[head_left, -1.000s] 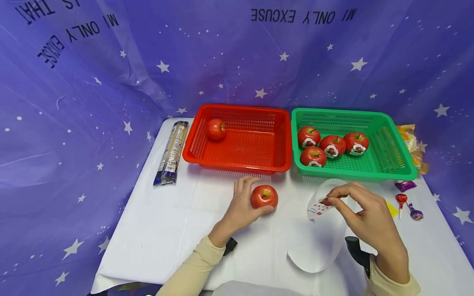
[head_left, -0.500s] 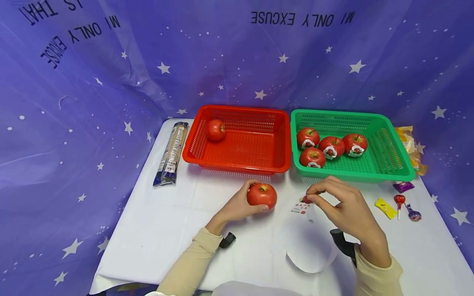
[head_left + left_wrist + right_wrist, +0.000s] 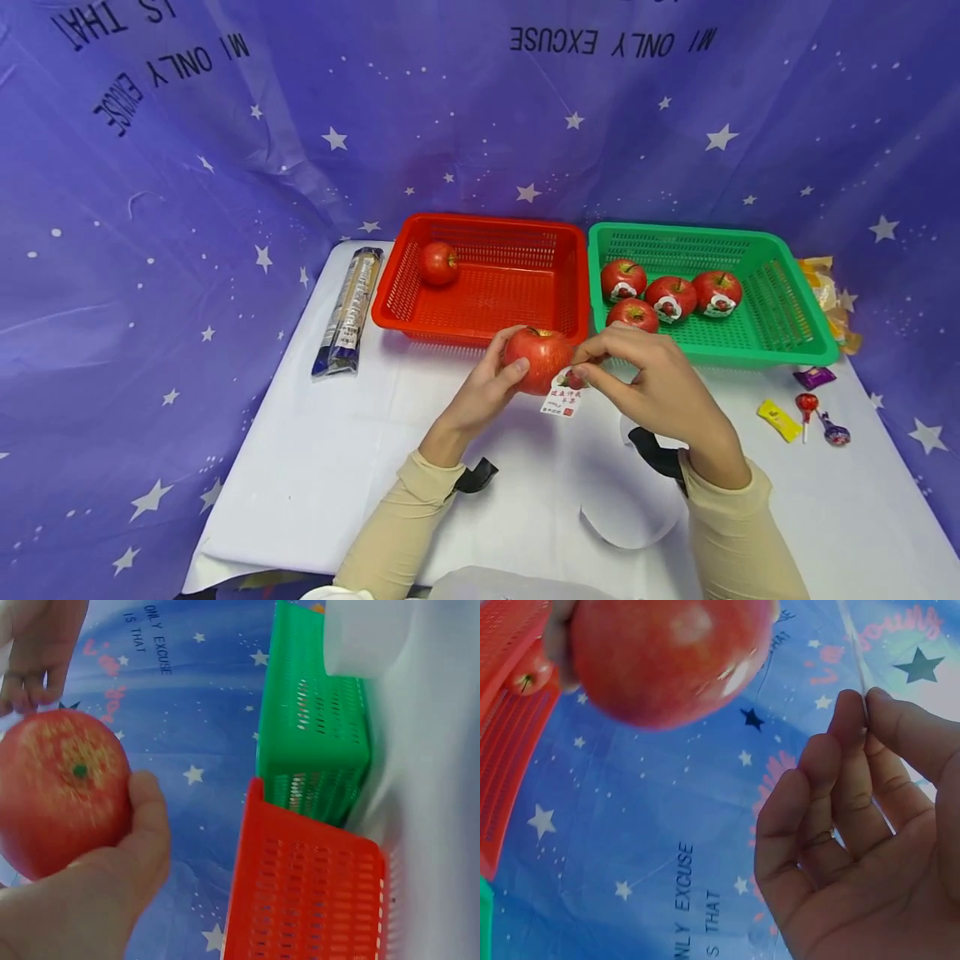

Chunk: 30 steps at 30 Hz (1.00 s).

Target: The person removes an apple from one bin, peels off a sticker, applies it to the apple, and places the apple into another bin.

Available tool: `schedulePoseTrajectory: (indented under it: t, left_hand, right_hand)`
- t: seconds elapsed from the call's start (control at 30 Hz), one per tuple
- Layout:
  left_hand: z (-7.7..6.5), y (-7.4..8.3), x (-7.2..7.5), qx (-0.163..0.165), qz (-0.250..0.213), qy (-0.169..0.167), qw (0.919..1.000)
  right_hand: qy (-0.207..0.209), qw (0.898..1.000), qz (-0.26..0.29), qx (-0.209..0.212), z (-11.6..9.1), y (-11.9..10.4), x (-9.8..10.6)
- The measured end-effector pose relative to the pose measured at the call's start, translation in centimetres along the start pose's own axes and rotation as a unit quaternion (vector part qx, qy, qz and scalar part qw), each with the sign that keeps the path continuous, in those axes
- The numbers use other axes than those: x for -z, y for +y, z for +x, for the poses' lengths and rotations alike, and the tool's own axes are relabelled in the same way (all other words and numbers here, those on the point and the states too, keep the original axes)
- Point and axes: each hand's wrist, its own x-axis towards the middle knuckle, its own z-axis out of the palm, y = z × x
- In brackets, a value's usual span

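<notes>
My left hand (image 3: 480, 396) grips a red apple (image 3: 542, 367), held up off the table in front of the red basket (image 3: 480, 340). Thumb and fingers wrap its side in the left wrist view, where the apple's stem end (image 3: 79, 771) faces the camera. Close by on the right, my right hand (image 3: 663, 387) pinches a white printed sticker (image 3: 562, 398) by its upper edge. The sticker hangs in front of the apple in the head view. From the right wrist it appears edge-on as a thin strip, with a gap between it and the apple (image 3: 671, 660).
One apple (image 3: 438, 263) lies in the red basket. The green basket (image 3: 817, 333) holds several apples with stickers. A curled white paper strip (image 3: 637, 533) lies on the table. Wrapped candies (image 3: 780, 421) and lollipops (image 3: 807, 404) are at right, a long blue-ended packet (image 3: 348, 312) at left.
The left hand has closed round the apple and raised it off the table. The right hand has moved left, carrying the sticker away from the paper strip and up to the apple.
</notes>
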Motion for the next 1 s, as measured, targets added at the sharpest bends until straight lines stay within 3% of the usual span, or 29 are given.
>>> schedulePoseTrajectory:
  t: [0.3,0.63,0.87,1.0]
  left_hand:
    - [0.3,0.8,-1.1,-0.001,-0.032,0.003,0.9995]
    - [0.2,0.9,-1.3,0.001,-0.030,-0.016,0.9994]
    - [0.3,0.6,-1.4,-0.002,0.004,-0.004,1.0000]
    - [0.4,0.6,-1.6,-0.002,0.000,0.003,1.0000]
  right_hand:
    - [-0.015,0.999,-0.025,-0.028,2.0,0.1,-1.0]
    - [-0.019,0.997,-0.035,-0.068,2.9,0.6,-1.5]
    - [-0.021,0.997,-0.036,-0.062,3.4,0.6,-1.6]
    - [-0.025,0.997,-0.032,-0.058,3.8,0.5,-1.5]
